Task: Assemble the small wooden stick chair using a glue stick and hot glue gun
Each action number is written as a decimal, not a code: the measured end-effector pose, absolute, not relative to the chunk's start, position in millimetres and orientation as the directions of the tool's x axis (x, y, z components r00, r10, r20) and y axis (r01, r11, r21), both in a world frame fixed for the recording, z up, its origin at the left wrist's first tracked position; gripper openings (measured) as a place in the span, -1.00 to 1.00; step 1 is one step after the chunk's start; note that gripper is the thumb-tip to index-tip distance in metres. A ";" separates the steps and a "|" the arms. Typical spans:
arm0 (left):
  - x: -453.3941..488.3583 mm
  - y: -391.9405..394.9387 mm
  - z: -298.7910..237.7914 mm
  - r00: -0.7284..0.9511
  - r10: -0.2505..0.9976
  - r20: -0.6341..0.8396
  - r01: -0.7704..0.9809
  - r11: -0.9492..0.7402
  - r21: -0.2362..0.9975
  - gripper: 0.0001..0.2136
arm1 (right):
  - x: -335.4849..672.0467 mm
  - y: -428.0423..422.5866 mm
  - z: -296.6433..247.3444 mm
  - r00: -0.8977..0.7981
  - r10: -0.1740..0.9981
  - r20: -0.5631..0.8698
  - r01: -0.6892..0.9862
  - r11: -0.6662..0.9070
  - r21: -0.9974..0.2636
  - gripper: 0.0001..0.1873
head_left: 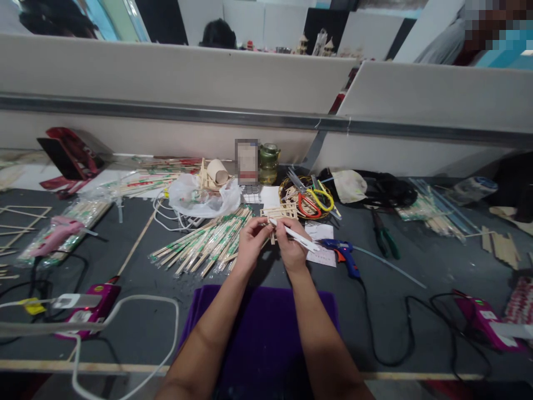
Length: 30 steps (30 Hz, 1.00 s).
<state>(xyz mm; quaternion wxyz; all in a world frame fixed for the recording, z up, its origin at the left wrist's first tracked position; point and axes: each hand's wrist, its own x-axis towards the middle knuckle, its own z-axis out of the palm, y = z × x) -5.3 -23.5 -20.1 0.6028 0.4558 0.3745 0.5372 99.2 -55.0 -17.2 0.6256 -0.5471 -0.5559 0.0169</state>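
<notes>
Both my hands meet over the middle of the table. My left hand [252, 240] is closed in a pinch around a small frame of wooden sticks [280, 211], partly hidden by the fingers. My right hand [292, 244] grips a slim white pen-like tool [303, 241], its tip close to the left fingertips; its exact kind is unclear. Bundles of chopsticks in plastic wrappers [208, 244] lie left of my hands. A blue glue gun [342, 254] with a clear glue stick rests to the right, beside a sheet of written paper [325, 256].
Beyond my hands are scissors with yellow handles [322, 197], a green bottle [270, 164], a phone [247, 161] and a plastic bag [204, 194]. Green-handled pliers [385, 236] lie right. A pink glue gun [58, 236] and a magenta power strip [89, 311] with cables lie left. A purple cloth [266, 333] is in front.
</notes>
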 end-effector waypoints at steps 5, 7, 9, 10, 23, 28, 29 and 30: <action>-5.5 -23.4 -20.5 0.139 0.990 0.039 -0.309 0.006 0.951 -0.80 | 99.2 -54.6 -16.8 0.396 0.646 0.652 0.579 0.375 -0.724 -0.77; -5.5 -23.2 -20.6 0.138 0.990 0.035 -0.313 0.010 0.950 -0.79 | 98.0 -54.6 -16.9 0.401 0.647 0.649 0.572 0.377 -0.729 -0.78; -5.5 -23.1 -20.3 0.138 0.990 0.031 -0.314 0.015 0.949 -0.78 | 97.4 -55.4 -17.0 0.403 0.645 0.649 0.566 0.381 -0.731 -0.79; -5.4 -23.2 -20.1 0.139 0.990 0.028 -0.313 0.017 0.950 -0.77 | 98.0 -56.1 -17.1 0.411 0.643 0.646 0.562 0.380 -0.735 -0.79; -4.6 -22.6 -22.0 0.114 0.994 0.007 -0.303 0.028 0.952 -0.71 | 142.3 -52.7 -22.0 0.706 0.555 0.441 0.297 0.334 -0.895 -0.74; -4.5 -21.9 -21.4 0.112 0.994 0.007 -0.298 0.027 0.954 -0.70 | 138.2 -52.0 -26.3 0.704 0.574 0.419 0.322 0.268 -0.908 -0.75; -4.5 -22.0 -21.1 0.112 0.994 0.006 -0.297 0.028 0.954 -0.69 | 138.4 -52.0 -27.6 0.700 0.577 0.421 0.332 0.259 -0.907 -0.74; -4.5 -22.1 -20.7 0.111 0.994 0.004 -0.298 0.030 0.954 -0.69 | 138.8 -51.9 -28.7 0.695 0.580 0.424 0.342 0.252 -0.905 -0.73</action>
